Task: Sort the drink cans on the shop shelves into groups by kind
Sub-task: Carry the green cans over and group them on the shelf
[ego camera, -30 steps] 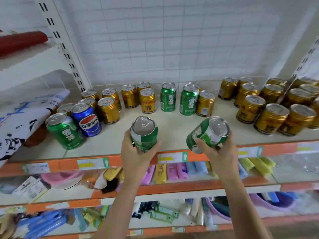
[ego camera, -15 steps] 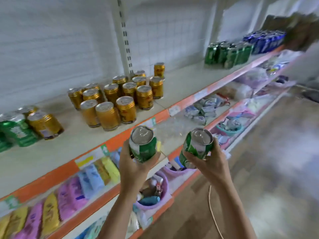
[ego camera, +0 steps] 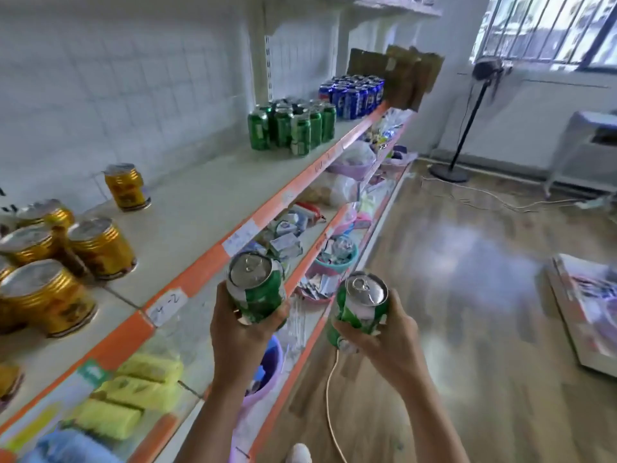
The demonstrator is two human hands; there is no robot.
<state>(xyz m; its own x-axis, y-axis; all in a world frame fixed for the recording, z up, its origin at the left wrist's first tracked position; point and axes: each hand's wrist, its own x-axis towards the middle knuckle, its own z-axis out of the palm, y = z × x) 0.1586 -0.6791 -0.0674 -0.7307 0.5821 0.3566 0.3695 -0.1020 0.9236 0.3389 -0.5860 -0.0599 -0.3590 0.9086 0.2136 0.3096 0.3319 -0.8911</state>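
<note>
My left hand [ego camera: 238,332] grips a green can [ego camera: 257,290] from below, held out in front of the shelf's orange edge. My right hand [ego camera: 384,342] grips a second green can [ego camera: 362,307], tilted, over the floor. Far along the white top shelf [ego camera: 207,208] stands a group of green cans [ego camera: 292,127], and behind it a group of blue cans [ego camera: 354,93]. Gold cans [ego camera: 66,255] cluster at the near left, with a single gold can [ego camera: 126,187] further back.
Lower shelves hold yellow packets [ego camera: 133,389], baskets [ego camera: 335,262] and bagged goods. A standing fan [ego camera: 467,118] and a grey cabinet [ego camera: 587,152] stand by the far wall. A white cord [ego camera: 330,396] runs over the wooden floor; a flat board [ego camera: 587,305] lies at right.
The view has swung right along the aisle, away from the mixed cans, bringing the far green and blue groups closer. Both hands still carry their green cans.
</note>
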